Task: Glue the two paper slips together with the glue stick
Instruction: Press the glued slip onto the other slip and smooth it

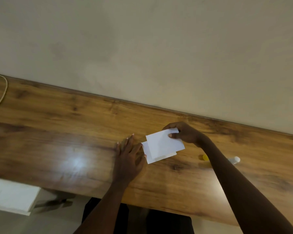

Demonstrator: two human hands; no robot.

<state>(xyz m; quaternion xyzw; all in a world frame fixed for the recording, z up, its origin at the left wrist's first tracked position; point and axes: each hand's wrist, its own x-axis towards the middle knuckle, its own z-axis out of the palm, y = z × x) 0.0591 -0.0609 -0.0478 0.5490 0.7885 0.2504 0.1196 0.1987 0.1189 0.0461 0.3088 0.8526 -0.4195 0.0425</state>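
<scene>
Two white paper slips overlap on the wooden table (57, 132). The upper slip (164, 142) is pinched at its far right corner by my right hand (184, 133), thumb on top. It lies over the lower slip (150, 157), which shows along the left and near edges. My left hand (129, 155) lies flat on the table with straight fingers, its thumb side touching the lower slip's left edge. The glue stick (234, 159), white with a yellow cap (204, 157), lies on the table to the right, its middle hidden behind my right forearm.
A pale wall runs along the table's far edge. A beige cable (2, 95) curves over the far left corner. Below the near edge, at left, stands a white block (10, 196).
</scene>
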